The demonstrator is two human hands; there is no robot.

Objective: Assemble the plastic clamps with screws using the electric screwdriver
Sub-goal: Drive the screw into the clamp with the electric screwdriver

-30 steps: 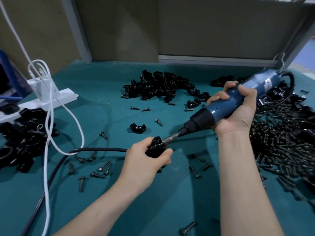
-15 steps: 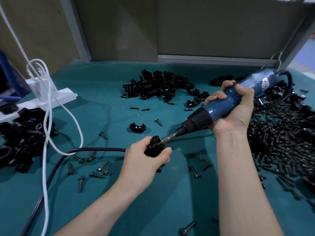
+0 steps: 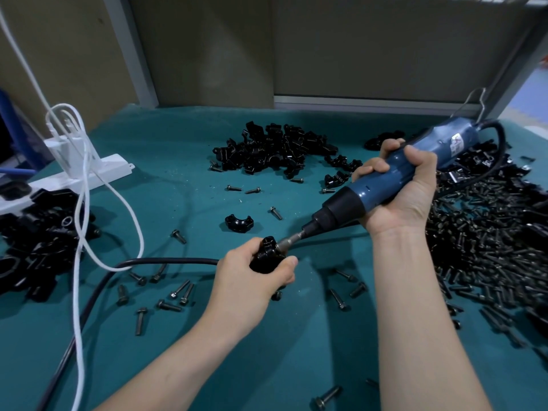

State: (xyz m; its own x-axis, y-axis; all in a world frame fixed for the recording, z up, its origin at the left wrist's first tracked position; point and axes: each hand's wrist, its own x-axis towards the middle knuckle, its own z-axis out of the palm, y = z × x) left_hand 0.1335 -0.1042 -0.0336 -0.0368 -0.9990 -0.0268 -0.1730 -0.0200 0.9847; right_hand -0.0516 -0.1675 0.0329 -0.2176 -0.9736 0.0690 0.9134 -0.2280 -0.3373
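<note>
Left hand (image 3: 252,280) is wrapped tight round a black clamp (image 3: 267,255), just above the green mat (image 3: 267,351). Right hand (image 3: 400,191) is fisted on the blue electric screwdriver (image 3: 385,179), angled down-left, bit tip (image 3: 289,241) touching the clamp's top. A loose half clamp (image 3: 237,222) sits just behind, and the screw pile (image 3: 489,247) is heaped off right.

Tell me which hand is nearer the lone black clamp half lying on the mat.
Left. The left hand grips a clamp just below the lone clamp half; the right hand, holding the screwdriver, sits farther off to its right.
</note>
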